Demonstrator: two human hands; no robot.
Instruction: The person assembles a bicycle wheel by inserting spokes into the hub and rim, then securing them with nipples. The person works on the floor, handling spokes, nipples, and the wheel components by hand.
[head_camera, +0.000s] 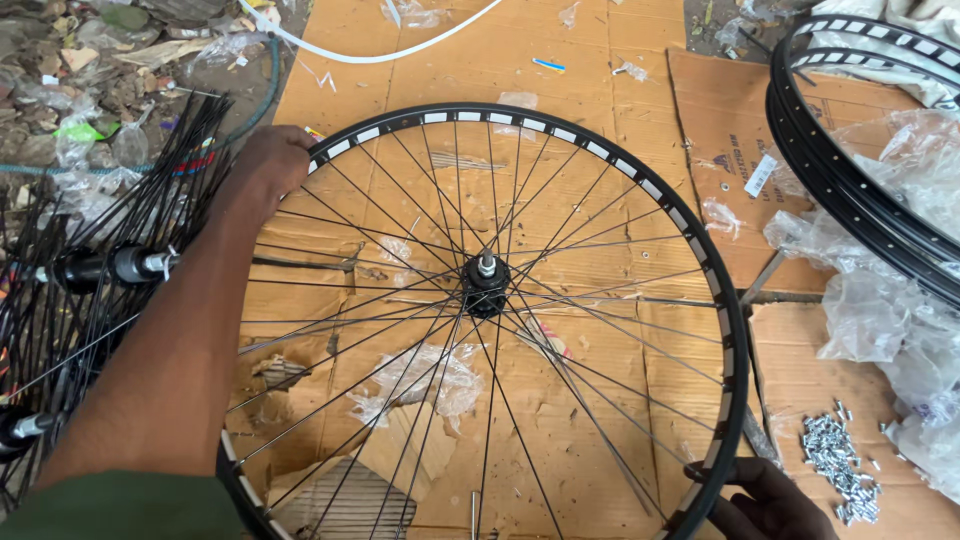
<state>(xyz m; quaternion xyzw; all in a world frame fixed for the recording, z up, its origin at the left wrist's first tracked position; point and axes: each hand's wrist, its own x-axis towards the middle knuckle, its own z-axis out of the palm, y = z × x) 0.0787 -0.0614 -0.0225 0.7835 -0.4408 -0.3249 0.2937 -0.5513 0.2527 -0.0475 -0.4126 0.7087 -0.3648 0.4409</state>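
Head view: the black bicycle wheel (487, 320) lies flat on torn cardboard (560, 90), its near rim cut off by the frame's bottom edge. The left hand (268, 165) clasps the far-left rim, fingers curled over it and hidden behind. The right hand (765, 500) (partly out of frame) presses the near-right rim; whether it truly grips, one cannot tell. Small silver nipples (838, 468) lie just beside it.
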